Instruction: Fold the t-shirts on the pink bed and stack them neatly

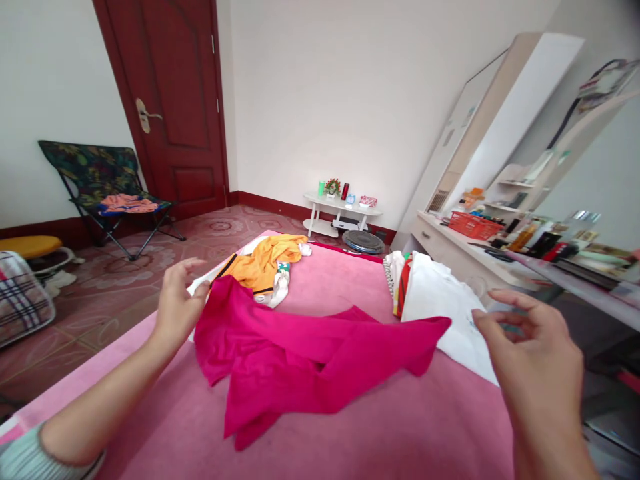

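Observation:
A crumpled magenta garment (320,353) lies across the middle of a pink-covered bed (350,273); its exact kind cannot be made out. My left hand (177,303) is at the garment's left end, fingers curved and thumb apart, with nothing seen between them. Whether the thumb touches the cloth is unclear. Off to the right, past the garment's pointed end, my right hand (537,343) is raised with its thumb and fingers apart, holding nothing. Behind that hand lies a white T-shirt (440,293) with a small print.
An orange garment (270,260) with dark trim lies at the far left of the bed beside white items. Striped and red clothes (400,280) adjoin the white T-shirt. A dressing table with a red basket (475,225) and bottles stands right; a folding chair (107,180) stands left.

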Demonstrator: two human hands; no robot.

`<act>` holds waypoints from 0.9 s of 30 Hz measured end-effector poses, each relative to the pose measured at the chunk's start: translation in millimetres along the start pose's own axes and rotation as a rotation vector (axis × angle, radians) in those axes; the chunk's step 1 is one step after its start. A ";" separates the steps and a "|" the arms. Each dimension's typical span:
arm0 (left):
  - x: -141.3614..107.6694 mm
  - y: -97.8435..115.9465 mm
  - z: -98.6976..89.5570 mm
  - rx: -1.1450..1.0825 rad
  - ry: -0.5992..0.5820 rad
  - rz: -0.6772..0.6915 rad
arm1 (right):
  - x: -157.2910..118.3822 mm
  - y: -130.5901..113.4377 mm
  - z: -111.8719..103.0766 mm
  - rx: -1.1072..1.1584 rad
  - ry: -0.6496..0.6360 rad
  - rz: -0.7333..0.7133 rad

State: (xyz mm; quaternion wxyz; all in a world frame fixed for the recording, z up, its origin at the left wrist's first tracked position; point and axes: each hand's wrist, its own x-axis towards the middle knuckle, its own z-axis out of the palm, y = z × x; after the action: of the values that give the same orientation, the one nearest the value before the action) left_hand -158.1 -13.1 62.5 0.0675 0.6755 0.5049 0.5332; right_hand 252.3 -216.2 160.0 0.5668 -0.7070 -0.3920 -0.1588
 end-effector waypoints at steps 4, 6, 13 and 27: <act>-35.4 55.5 -5.5 -0.076 -0.350 0.270 | -32.1 -0.9 38.5 0.081 -0.484 -0.114; -56.8 76.2 -8.0 -0.058 -0.700 0.335 | -53.4 4.9 59.2 0.090 -0.838 -0.157; -95.4 93.3 -9.6 0.265 -1.143 0.111 | -107.0 -12.9 79.4 0.100 -1.326 -0.316; -37.0 102.7 -61.5 -0.379 -0.888 -0.260 | -48.3 -5.6 46.1 -0.215 -1.024 -0.301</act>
State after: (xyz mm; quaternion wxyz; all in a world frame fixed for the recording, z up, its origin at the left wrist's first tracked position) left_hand -141.0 -117.8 129.0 0.4633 0.7446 0.4016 0.2639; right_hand 207.0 -191.3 117.4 0.1992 -0.6840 -0.6963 0.0873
